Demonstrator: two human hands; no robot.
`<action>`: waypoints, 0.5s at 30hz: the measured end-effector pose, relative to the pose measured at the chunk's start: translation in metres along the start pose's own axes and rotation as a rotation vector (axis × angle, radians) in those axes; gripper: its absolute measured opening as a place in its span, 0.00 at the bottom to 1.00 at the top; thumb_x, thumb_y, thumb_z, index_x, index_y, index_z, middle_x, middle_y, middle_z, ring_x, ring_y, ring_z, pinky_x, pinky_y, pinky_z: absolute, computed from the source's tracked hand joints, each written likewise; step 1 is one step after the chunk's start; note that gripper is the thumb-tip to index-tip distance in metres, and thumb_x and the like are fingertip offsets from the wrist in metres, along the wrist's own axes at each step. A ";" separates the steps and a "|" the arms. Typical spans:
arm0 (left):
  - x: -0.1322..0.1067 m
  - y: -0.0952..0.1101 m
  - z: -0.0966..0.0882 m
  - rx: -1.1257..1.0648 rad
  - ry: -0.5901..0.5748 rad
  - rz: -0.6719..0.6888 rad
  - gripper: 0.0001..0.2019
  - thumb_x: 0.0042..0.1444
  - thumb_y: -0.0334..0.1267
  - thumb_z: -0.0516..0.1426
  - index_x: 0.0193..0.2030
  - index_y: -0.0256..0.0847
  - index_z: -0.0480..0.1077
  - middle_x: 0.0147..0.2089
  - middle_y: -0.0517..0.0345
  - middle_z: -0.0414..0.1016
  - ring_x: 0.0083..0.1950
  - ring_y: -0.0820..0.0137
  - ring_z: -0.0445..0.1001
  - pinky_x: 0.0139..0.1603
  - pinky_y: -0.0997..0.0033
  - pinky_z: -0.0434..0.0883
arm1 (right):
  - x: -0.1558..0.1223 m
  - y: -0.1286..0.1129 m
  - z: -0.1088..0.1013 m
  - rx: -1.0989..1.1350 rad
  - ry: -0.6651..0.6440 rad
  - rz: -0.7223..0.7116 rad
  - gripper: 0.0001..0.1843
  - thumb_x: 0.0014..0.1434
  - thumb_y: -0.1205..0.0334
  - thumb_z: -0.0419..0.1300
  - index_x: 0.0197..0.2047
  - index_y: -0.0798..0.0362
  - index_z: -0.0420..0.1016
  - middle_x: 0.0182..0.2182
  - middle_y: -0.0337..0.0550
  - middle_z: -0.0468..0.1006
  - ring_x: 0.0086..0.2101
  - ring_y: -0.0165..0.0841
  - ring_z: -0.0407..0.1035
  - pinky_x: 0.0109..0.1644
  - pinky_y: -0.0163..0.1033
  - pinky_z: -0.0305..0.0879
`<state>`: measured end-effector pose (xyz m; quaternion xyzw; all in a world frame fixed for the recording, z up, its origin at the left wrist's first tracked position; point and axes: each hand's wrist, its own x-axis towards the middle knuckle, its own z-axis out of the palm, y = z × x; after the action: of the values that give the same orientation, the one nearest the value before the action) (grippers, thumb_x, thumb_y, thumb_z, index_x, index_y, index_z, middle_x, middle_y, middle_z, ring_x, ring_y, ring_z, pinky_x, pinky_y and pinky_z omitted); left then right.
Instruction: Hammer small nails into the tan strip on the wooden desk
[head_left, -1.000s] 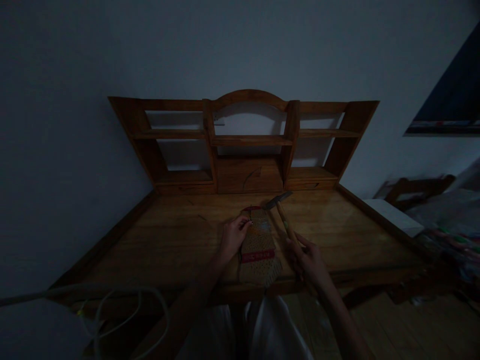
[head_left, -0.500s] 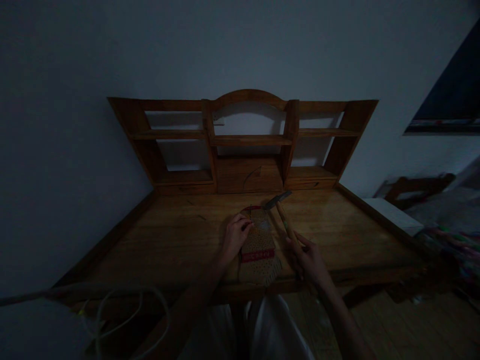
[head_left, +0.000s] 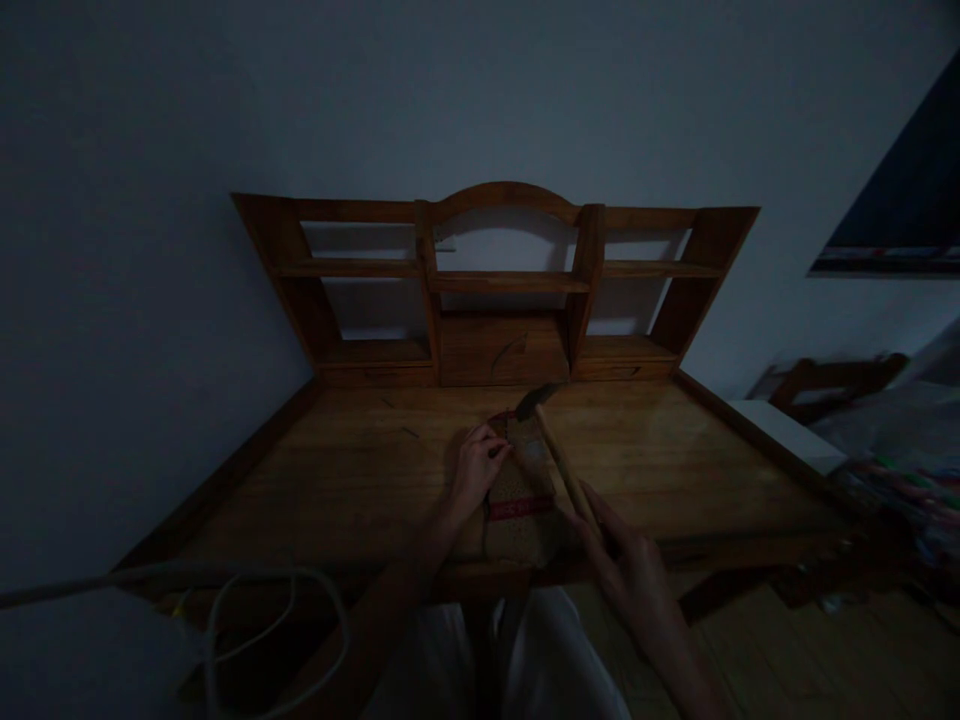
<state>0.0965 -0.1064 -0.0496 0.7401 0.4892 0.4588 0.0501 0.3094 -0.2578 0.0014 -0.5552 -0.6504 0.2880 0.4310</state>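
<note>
My right hand (head_left: pixel 626 560) is wrapped round the wooden handle of a hammer (head_left: pixel 568 470). Its dark metal head is over the far end of a flat, speckled brown piece (head_left: pixel 517 485) with a red printed band, lying near the desk's front edge. On the left side of that piece, my left hand (head_left: pixel 478 465) has its fingertips pinched around a thin, dark upright nail (head_left: pixel 506 430). The hammer head is just above and beside the nail's top; whether they touch I cannot tell in the dim light.
Two thin dark slivers, like loose nails (head_left: pixel 410 432), lie on the wooden desk (head_left: pixel 337 480) to the left. A wooden shelf unit (head_left: pixel 510 282) stands along its back. A pale cable (head_left: pixel 341 610) loops at the lower left. At right are a white surface (head_left: pixel 787 435) and a chair back (head_left: pixel 840 380).
The hammer has swung leftward and its head is now closer to the nail. My right hand has turned with it. My left hand keeps its pinch, and the view has shifted slightly.
</note>
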 end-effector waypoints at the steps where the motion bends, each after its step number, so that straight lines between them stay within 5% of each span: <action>1: 0.000 0.001 -0.001 0.007 -0.004 0.000 0.04 0.54 0.33 0.60 0.33 0.42 0.78 0.32 0.57 0.71 0.39 0.68 0.69 0.40 0.69 0.67 | -0.001 -0.002 0.002 -0.030 -0.018 -0.019 0.28 0.63 0.49 0.53 0.64 0.49 0.63 0.54 0.49 0.74 0.53 0.46 0.69 0.53 0.48 0.68; 15: 0.002 -0.003 -0.001 0.054 -0.022 0.004 0.07 0.52 0.29 0.59 0.28 0.42 0.77 0.32 0.56 0.70 0.38 0.68 0.69 0.39 0.68 0.67 | -0.011 0.006 0.023 -0.270 -0.065 -0.094 0.29 0.68 0.50 0.45 0.67 0.56 0.57 0.38 0.55 0.82 0.35 0.41 0.79 0.33 0.34 0.71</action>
<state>0.0938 -0.1040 -0.0489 0.7471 0.4996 0.4371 0.0346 0.2922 -0.2651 -0.0170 -0.5673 -0.7222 0.1952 0.3442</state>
